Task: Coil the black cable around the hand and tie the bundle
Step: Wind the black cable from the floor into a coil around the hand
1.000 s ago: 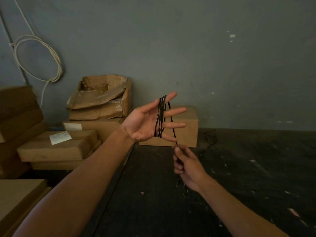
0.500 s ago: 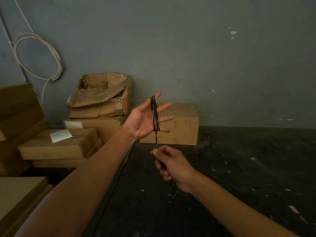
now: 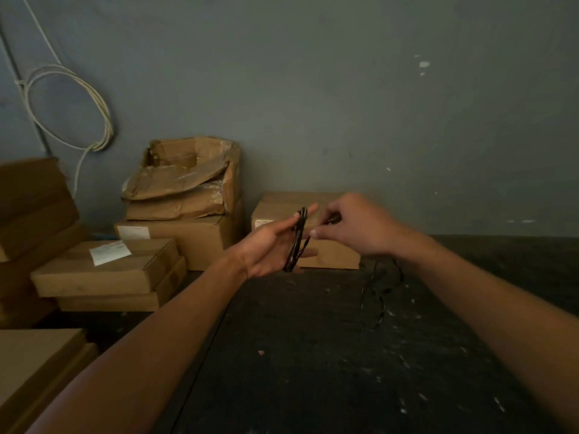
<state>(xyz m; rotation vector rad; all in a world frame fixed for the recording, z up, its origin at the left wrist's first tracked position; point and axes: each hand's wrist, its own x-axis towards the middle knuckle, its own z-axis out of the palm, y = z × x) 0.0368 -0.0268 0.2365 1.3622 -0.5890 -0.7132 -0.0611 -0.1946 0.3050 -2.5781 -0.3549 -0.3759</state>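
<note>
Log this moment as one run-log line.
step: coiling | left hand: open, black cable looped round fingers | right hand: pinching cable | tie: not done

- The right hand [image 3: 354, 227], a second ago below the left hand [image 3: 272, 245] with the black cable [image 3: 297, 239] pinched, is now raised level with the left fingertips.
- The left hand is lower, its palm tilted flatter.
- The cable's loose tail now trails right, under the right wrist.
</note>
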